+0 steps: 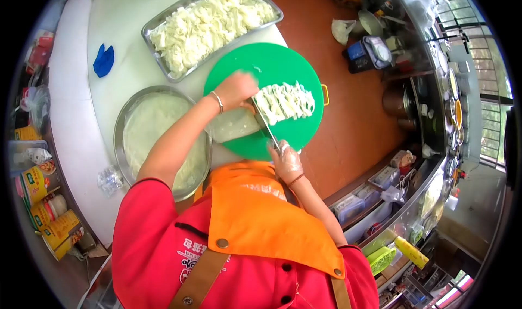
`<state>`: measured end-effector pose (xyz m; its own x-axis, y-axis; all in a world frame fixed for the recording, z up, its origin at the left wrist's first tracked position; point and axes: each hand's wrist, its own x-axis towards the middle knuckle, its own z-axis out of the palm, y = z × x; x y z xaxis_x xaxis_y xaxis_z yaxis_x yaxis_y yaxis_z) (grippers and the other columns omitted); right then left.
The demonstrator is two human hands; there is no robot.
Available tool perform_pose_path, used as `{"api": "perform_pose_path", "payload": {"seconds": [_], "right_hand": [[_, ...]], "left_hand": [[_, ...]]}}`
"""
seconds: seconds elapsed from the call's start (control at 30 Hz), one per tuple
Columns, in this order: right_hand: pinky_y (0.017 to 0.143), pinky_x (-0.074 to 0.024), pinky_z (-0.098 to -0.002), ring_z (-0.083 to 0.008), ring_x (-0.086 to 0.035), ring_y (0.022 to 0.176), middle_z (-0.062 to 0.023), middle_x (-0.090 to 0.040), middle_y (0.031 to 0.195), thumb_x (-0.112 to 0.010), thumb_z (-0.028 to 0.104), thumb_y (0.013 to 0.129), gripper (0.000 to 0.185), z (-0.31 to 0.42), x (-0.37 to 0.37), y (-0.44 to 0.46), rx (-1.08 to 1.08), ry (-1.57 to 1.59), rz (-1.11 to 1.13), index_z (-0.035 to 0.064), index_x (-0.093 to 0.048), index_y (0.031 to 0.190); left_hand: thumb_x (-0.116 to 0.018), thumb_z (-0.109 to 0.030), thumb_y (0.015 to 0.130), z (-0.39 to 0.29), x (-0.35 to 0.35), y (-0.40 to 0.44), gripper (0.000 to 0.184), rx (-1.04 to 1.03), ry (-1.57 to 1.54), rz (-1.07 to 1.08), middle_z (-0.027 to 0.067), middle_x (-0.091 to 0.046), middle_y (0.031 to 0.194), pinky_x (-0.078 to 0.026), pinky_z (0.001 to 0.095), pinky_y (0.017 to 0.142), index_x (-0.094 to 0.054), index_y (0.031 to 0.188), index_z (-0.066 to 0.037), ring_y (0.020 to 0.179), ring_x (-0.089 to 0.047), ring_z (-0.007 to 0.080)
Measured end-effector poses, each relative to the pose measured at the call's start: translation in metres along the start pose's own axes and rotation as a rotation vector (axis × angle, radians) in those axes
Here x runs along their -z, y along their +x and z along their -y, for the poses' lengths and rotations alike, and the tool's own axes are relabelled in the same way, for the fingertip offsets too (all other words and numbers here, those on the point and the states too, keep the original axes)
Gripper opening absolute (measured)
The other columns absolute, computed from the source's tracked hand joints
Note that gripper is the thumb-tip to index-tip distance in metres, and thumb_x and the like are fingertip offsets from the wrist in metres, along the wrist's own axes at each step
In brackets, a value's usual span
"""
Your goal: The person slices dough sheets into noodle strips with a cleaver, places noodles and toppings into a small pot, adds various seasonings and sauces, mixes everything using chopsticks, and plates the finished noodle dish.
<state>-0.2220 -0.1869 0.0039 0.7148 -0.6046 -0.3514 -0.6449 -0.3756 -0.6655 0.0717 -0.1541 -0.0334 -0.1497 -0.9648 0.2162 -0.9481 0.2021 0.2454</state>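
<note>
My right hand (285, 162), in a clear plastic glove, grips the handle of a knife (265, 119). The blade stands across a round green cutting board (296, 140). Fingers curled and partly blurred, my left hand (238, 90) is at the knife's far end; what it holds there is hidden. Left of the blade lies a pale, smooth folded sheet (234, 125), partly over the board's edge. White cut strips (286, 101) lie in a row to the right of it. Behind the board, a metal tray (212, 52) holds a heap of similar strips (215, 26).
A round metal pan (120, 140) with a pale layer stands left of the board on the white table (100, 110). A blue crumpled item (103, 60) and clear plastic (110, 180) lie there too. Yellow packages (57, 230) fill the left shelf. Counters with utensils line the right.
</note>
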Motion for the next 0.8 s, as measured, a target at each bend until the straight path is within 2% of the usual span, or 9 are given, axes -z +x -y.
{"api": "perform_pose_path", "payload": {"seconds": [0.07, 0.27, 0.37, 0.43, 0.57, 0.6, 0.7, 0.73, 0.8], "right_hand": [[0.063, -0.0481, -0.0492, -0.0454, -0.061, 0.076, -0.0284, -0.061, 0.078, -0.061, 0.033, 0.091, 0.036, 0.004, 0.009, 0.005, 0.019, -0.095, 0.009, -0.0017, -0.054, 0.088], [0.065, -0.0487, -0.0499, -0.0466, -0.061, 0.078, -0.0288, -0.062, 0.080, -0.060, 0.034, 0.091, 0.035, 0.004, -0.002, -0.002, -0.006, -0.089, 0.023, -0.0011, -0.055, 0.089], [0.067, -0.0488, -0.0492, -0.0458, -0.061, 0.079, -0.0291, -0.062, 0.083, -0.059, 0.032, 0.092, 0.034, 0.026, 0.013, 0.001, -0.031, -0.046, 0.079, -0.0013, -0.055, 0.093], [0.069, -0.0488, -0.0477, -0.0445, -0.061, 0.081, -0.0283, -0.062, 0.086, -0.058, 0.031, 0.094, 0.032, 0.035, 0.029, -0.002, 0.021, -0.077, 0.087, -0.0014, -0.056, 0.095], [0.067, -0.0487, -0.0490, -0.0461, -0.061, 0.078, -0.0292, -0.062, 0.083, -0.058, 0.030, 0.094, 0.031, -0.008, -0.018, 0.004, -0.064, 0.082, 0.118, -0.0017, -0.056, 0.094], [0.068, -0.0487, -0.0497, -0.0471, -0.061, 0.080, -0.0301, -0.062, 0.084, -0.057, 0.030, 0.094, 0.032, -0.001, -0.008, 0.007, 0.010, 0.006, 0.078, -0.0018, -0.056, 0.094], [0.070, -0.0485, -0.0490, -0.0464, -0.061, 0.083, -0.0312, -0.061, 0.087, -0.057, 0.030, 0.094, 0.032, 0.023, 0.016, 0.004, -0.037, -0.106, 0.119, -0.0022, -0.055, 0.095], [0.064, -0.0476, -0.0495, -0.0476, -0.060, 0.077, -0.0287, -0.059, 0.076, -0.058, 0.029, 0.092, 0.031, 0.030, 0.024, -0.003, 0.040, -0.037, 0.060, -0.0012, -0.053, 0.089], [0.064, -0.0475, -0.0491, -0.0478, -0.059, 0.077, -0.0283, -0.060, 0.076, -0.058, 0.030, 0.092, 0.031, 0.018, 0.011, -0.007, 0.103, 0.003, 0.057, -0.0010, -0.053, 0.090]], "left_hand": [[-0.074, -0.046, 0.069, -0.001, 0.005, -0.001, 0.043, 0.040, -0.001, 0.084, 0.0048, -0.052, 0.087, -0.040, 0.0392, 0.077, -0.055, 0.082, -0.011, 0.092, -0.051, 0.0249], [-0.076, -0.044, 0.067, -0.006, 0.003, -0.017, 0.042, 0.017, 0.002, -0.090, 0.0046, -0.051, 0.087, -0.039, 0.0388, 0.077, -0.054, 0.083, -0.011, 0.094, -0.051, 0.0238], [-0.077, -0.043, 0.066, 0.005, 0.012, -0.014, 0.043, 0.076, -0.016, 0.040, 0.0045, -0.051, 0.086, -0.039, 0.0390, 0.077, -0.054, 0.083, -0.011, 0.093, -0.051, 0.0237], [-0.076, -0.044, 0.066, -0.002, 0.030, -0.013, 0.043, 0.071, -0.024, -0.025, 0.0045, -0.051, 0.086, -0.039, 0.0387, 0.077, -0.055, 0.082, -0.011, 0.092, -0.051, 0.0237], [-0.075, -0.048, 0.066, -0.003, 0.003, -0.022, 0.045, 0.001, -0.012, -0.068, 0.0047, -0.050, 0.085, -0.039, 0.0384, 0.076, -0.055, 0.081, -0.011, 0.090, -0.051, 0.0238], [-0.075, -0.049, 0.066, 0.007, 0.005, -0.015, 0.045, 0.010, -0.005, -0.047, 0.0047, -0.051, 0.085, -0.039, 0.0382, 0.076, -0.055, 0.081, -0.011, 0.090, -0.051, 0.0238], [-0.074, -0.051, 0.065, 0.006, 0.014, -0.014, 0.048, 0.038, -0.021, -0.011, 0.0048, -0.050, 0.084, -0.039, 0.0378, 0.075, -0.055, 0.081, -0.011, 0.089, -0.051, 0.0238], [-0.074, -0.052, 0.065, -0.003, 0.027, -0.014, 0.048, 0.032, -0.017, -0.041, 0.0049, -0.050, 0.083, -0.039, 0.0379, 0.075, -0.055, 0.081, -0.011, 0.089, -0.051, 0.0238], [-0.074, -0.053, 0.065, -0.008, 0.023, -0.024, 0.049, 0.033, -0.027, -0.060, 0.0049, -0.050, 0.083, -0.039, 0.0378, 0.075, -0.055, 0.081, -0.011, 0.089, -0.050, 0.0237]]}}
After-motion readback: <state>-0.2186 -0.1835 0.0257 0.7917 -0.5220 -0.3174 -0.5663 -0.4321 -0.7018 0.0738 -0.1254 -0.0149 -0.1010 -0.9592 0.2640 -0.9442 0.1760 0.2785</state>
